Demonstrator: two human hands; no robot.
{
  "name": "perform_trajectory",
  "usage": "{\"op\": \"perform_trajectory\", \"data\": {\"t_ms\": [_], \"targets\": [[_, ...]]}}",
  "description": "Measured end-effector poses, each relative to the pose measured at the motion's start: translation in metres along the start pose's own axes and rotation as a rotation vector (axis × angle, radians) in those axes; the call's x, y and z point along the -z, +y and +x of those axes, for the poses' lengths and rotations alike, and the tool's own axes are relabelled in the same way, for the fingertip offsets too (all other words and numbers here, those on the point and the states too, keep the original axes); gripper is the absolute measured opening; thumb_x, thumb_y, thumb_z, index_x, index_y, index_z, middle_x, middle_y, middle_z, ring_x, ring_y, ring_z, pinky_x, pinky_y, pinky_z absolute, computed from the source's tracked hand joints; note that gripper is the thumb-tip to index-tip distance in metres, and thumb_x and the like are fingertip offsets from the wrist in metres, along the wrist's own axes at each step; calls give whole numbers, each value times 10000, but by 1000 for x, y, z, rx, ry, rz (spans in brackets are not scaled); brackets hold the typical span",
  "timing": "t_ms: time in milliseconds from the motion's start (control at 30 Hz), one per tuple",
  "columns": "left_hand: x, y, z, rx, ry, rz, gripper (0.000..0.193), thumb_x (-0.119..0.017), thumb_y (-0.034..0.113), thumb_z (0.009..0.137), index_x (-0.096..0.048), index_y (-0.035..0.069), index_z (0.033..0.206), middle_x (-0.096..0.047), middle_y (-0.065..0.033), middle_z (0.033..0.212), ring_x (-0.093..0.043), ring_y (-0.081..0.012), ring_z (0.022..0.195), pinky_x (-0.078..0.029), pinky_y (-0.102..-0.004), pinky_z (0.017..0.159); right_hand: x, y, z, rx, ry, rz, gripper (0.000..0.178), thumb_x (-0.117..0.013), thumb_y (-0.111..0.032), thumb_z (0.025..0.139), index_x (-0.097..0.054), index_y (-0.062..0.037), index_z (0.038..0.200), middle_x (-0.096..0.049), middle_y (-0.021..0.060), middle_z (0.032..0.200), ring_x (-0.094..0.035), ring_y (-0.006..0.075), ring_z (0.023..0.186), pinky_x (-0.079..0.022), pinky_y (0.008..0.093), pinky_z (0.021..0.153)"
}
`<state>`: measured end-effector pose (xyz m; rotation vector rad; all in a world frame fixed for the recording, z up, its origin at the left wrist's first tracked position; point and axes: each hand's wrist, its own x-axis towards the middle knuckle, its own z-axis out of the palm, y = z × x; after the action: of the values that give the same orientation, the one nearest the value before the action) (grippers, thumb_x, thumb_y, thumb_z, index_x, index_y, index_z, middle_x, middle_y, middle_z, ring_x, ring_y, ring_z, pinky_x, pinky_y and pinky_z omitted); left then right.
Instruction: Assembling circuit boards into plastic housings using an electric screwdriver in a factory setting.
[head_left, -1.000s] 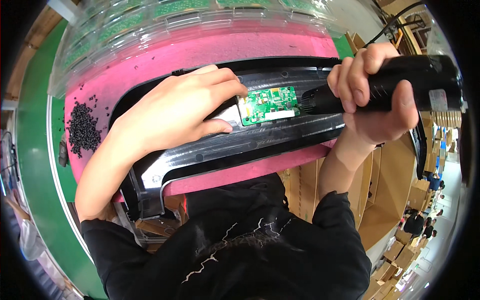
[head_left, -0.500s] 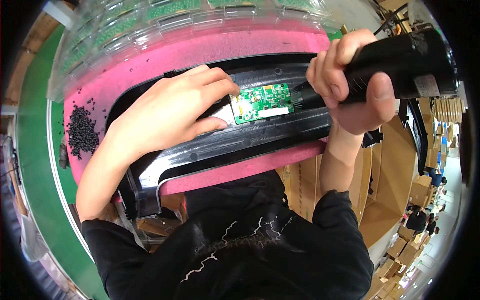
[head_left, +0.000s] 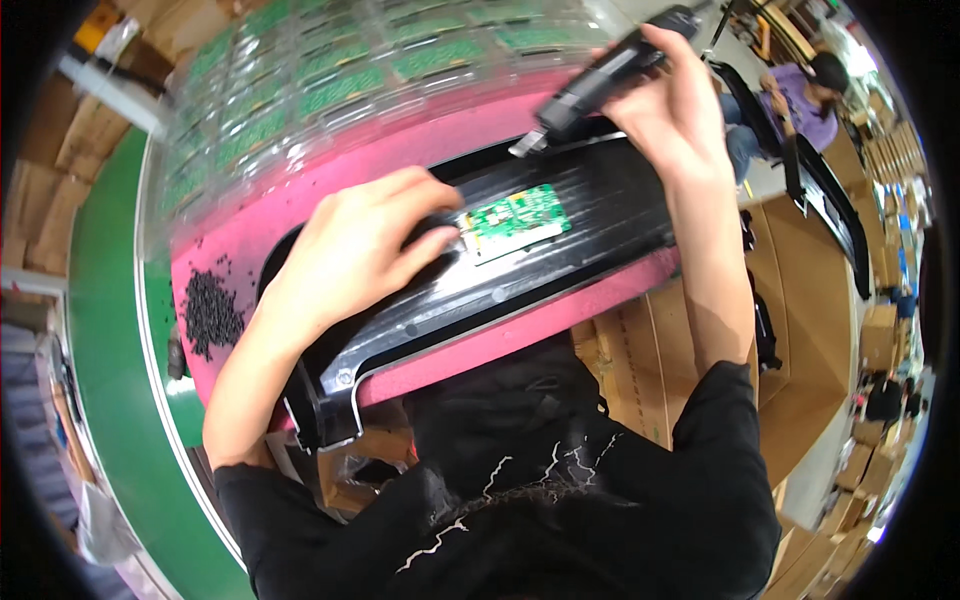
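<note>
A green circuit board (head_left: 518, 222) lies inside a long black plastic housing (head_left: 430, 315). My left hand (head_left: 375, 235) rests over the housing, its curled fingertips at the board's left end and the thumb apart from the forefinger. I see nothing held in it. Raised above the housing's far right part, my right hand (head_left: 672, 110) grips a black electric screwdriver (head_left: 600, 85). The screwdriver's tip points down and left, apart from the board. Part of its body is hidden behind my fingers.
Small black screws (head_left: 212, 312) lie heaped on the pink mat (head_left: 500, 340) at the left. Clear plastic trays (head_left: 350, 75) of green boards stand behind. A large cardboard box (head_left: 805, 260) is at the right; beyond it sits another person (head_left: 808, 105) in purple.
My right hand has lifted the screwdriver off the board's right end, up and away, tilting it. My left hand stays by the board's left end. The view has shifted.
</note>
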<state>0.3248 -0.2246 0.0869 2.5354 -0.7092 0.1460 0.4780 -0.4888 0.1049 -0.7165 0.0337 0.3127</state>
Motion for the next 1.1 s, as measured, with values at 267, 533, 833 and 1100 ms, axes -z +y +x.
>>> {"op": "perform_trajectory", "data": {"t_ms": [267, 533, 833, 1100], "targets": [[46, -29, -24, 253, -57, 225, 243, -738, 95, 776, -585, -14, 930, -616, -185, 885, -597, -418, 885, -461, -461, 793, 34, -50, -32, 195, -83, -536, 371, -620, -123, 915, -505, 18, 1238, -591, 104, 1099, -614, 202, 1001, -545, 386, 874], [41, -3, -76, 407, 194, 13, 161, -666, -55, 783, -551, -39, 896, -623, -180, 749, -624, -311, 690, -474, -349, 646, 271, -283, -10, 1290, 913, -2043, 514, -734, -288, 795, -625, 89, 1127, -661, 249, 1029, -640, 326, 1005, -489, 408, 907], [88, 15, -230, 533, 1121, 344, 402, -524, 93, 1010, -487, -66, 1377, -554, -174, 1351, -577, -250, 1159, -443, -345, 1021, 486, -333, -73, 569, 824, -2622, 481, -534, -89, 855, -504, -51, 1333, -554, 211, 1312, -531, 405, 1203, -436, 481, 1016], [106, -16, -343, 635, 1761, -805, 323, -586, 73, 810, -635, -54, 1103, -692, -150, 1081, -684, -309, 956, -548, -445, 896, 377, -284, -74, 716, 450, -2435, 210, -616, 0, 834, -491, 28, 1001, -540, 216, 998, -553, 447, 944, -455, 483, 817]]}}
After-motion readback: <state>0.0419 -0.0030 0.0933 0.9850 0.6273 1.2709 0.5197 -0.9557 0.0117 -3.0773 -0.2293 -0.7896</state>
